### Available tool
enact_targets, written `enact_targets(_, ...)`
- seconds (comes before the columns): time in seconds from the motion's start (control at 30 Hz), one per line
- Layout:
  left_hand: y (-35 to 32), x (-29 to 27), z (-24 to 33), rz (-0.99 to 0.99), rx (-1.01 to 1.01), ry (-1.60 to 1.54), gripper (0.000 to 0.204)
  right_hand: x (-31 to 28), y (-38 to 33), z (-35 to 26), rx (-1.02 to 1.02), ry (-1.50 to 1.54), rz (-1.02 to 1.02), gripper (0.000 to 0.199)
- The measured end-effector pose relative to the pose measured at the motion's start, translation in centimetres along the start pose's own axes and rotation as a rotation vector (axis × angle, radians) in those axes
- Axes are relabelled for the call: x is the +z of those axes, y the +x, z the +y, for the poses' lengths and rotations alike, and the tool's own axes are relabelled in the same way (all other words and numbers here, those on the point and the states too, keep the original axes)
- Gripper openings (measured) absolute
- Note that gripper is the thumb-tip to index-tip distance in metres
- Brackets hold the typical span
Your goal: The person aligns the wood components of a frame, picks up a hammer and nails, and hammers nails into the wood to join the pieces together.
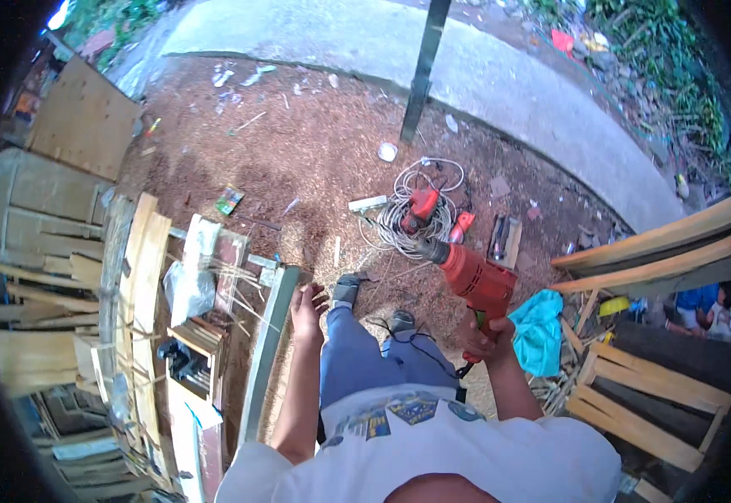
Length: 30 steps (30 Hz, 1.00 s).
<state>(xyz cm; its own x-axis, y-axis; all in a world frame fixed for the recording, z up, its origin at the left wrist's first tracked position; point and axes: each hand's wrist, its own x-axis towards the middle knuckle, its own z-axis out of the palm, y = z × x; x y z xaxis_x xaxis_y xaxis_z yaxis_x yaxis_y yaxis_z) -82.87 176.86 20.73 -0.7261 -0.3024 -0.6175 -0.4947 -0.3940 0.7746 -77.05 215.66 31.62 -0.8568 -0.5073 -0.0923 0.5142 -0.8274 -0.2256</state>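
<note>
My right hand (486, 337) is wrapped around the handle of a red power drill (479, 277), whose dark chuck points up and to the left. A dark cord hangs near the drill handle and crosses my trousers. My left hand (305, 310) holds nothing, its fingers apart and slightly bent, next to the end of a long grey-green beam (267, 352). Beyond the drill lies a coil of pale cable (401, 220) with a red tool (422, 207) resting on it, its kind unclear.
Planks (146, 277) and a clear plastic bag (183, 289) crowd the left side. A teal bag (539, 334) and wooden frames (646, 394) stand at right. A small open box (506, 241) sits on the sawdust-strewn ground. A post (422, 75) rises ahead, by a concrete strip (508, 101).
</note>
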Motion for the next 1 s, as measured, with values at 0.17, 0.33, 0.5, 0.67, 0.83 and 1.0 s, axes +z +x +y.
enact_targets(0.17, -7.7, 2.4, 3.5, -0.096, 0.141, -0.070, 0.026, 5.8, -1.2, -2.6, 0.109, -0.083, -0.246, 0.041)
enact_targets(0.33, -12.5, 5.6, 7.2, -0.133, 0.218, -0.069, 0.024, 9.9, -3.1, -4.7, 0.126, -0.197, -0.345, 0.040)
enact_targets(0.5, -14.1, 5.9, 9.6, -0.120, 0.308, -0.134, 0.024, 12.4, -2.2, -6.7, 0.155, -0.269, -0.417, 0.040)
enact_targets(0.67, -13.4, 5.3, 10.6, -0.076, 0.335, -0.186, 0.024, 13.8, -0.8, -8.5, 0.137, -0.341, -0.466, 0.039)
enact_targets(0.83, -12.0, 4.8, 11.9, -0.023, 0.338, -0.222, 0.023, 14.6, 2.5, -9.5, 0.108, -0.439, -0.519, 0.038)
enact_targets(1.0, -8.9, 3.5, 14.0, 0.008, 0.300, -0.223, 0.024, 15.8, 9.6, -10.4, 0.038, -0.606, -0.581, 0.038)
